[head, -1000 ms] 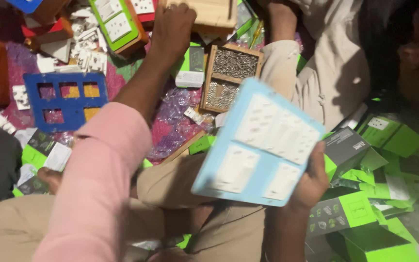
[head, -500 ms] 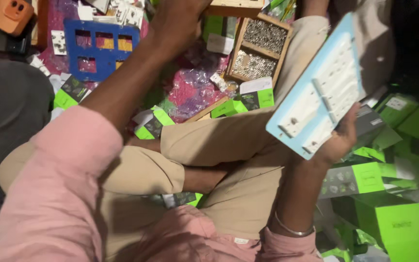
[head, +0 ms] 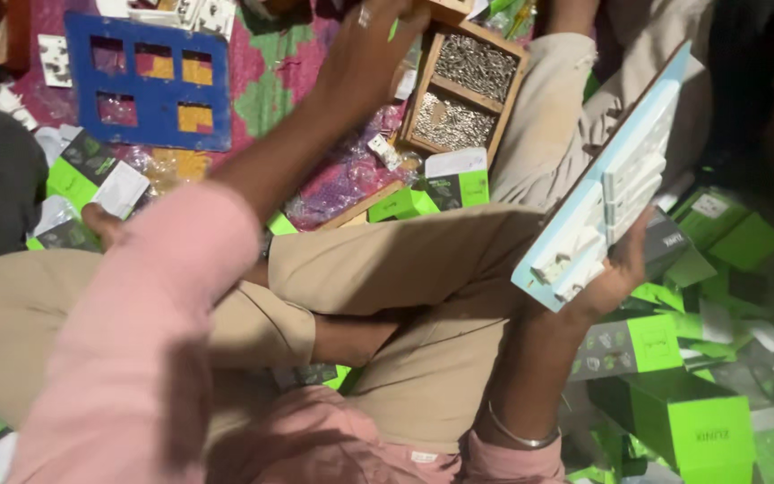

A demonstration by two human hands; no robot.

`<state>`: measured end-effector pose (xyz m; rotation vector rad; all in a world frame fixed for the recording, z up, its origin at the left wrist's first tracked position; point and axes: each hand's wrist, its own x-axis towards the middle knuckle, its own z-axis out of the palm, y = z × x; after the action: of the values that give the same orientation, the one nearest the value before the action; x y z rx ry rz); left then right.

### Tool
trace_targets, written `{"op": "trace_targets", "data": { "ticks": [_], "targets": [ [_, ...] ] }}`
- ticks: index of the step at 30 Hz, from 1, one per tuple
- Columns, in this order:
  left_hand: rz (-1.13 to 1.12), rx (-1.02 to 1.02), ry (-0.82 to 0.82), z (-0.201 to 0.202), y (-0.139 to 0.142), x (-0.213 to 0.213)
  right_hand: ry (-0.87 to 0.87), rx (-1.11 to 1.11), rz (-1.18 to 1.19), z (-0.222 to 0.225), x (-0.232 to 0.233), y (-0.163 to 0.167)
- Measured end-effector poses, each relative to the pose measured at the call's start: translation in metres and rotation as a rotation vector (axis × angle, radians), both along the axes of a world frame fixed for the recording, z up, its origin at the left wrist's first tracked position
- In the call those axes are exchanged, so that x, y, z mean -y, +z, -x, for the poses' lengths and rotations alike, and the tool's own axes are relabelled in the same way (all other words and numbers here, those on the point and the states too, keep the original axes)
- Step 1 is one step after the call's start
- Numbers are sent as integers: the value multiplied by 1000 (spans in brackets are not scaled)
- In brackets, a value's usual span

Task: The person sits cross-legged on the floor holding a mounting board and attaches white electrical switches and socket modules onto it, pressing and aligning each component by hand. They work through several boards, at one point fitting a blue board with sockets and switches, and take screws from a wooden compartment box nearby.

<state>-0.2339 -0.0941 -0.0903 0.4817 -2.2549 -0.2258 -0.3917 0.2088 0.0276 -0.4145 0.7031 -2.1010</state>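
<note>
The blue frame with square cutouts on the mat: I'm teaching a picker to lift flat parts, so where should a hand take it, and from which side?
Take the blue frame by its lower border strip, coming from above on the near side. It lies flat on the patterned mat, so only an edge or a bar between cutouts offers a pinch; the lower strip looks broadest and unobstructed, while white parts crowd the top edge.

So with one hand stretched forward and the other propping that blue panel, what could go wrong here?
The right hand grips the light blue switch panel only at its lower edge, tilted, so it may slip onto the green boxes. The left hand reaches beside the wooden tray of screws; a bump could perhaps spill them across the cluttered mat.
</note>
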Motion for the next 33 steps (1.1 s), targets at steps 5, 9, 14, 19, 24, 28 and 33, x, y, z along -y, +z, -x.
{"op": "trace_targets", "data": {
  "ticks": [5, 9, 14, 19, 24, 28, 33],
  "targets": [
    [-888, 699, -64, -89, 9, -111, -161, -106, -132, -7, -1, 6],
    [-964, 844, 31, -114, -2, -132, -109, -64, -140, -30, -2, 33],
    [-582, 690, 9, -106, -28, -151, -76, -97, -39, -56, -13, 60],
    [-337, 409, -7, -116, -6, -143, -53, -216, 9, -57, -24, 59],
    [79, 307, 58, -146, 48, -108, -83, -131, 16, -45, -20, 48],
    [71, 196, -99, -186, 70, -78, -26, -172, 8, -42, -13, 35],
    [-169, 420, -53, -218, 68, -74, -42, -146, -23, -34, 2, 18]
  ]
}}
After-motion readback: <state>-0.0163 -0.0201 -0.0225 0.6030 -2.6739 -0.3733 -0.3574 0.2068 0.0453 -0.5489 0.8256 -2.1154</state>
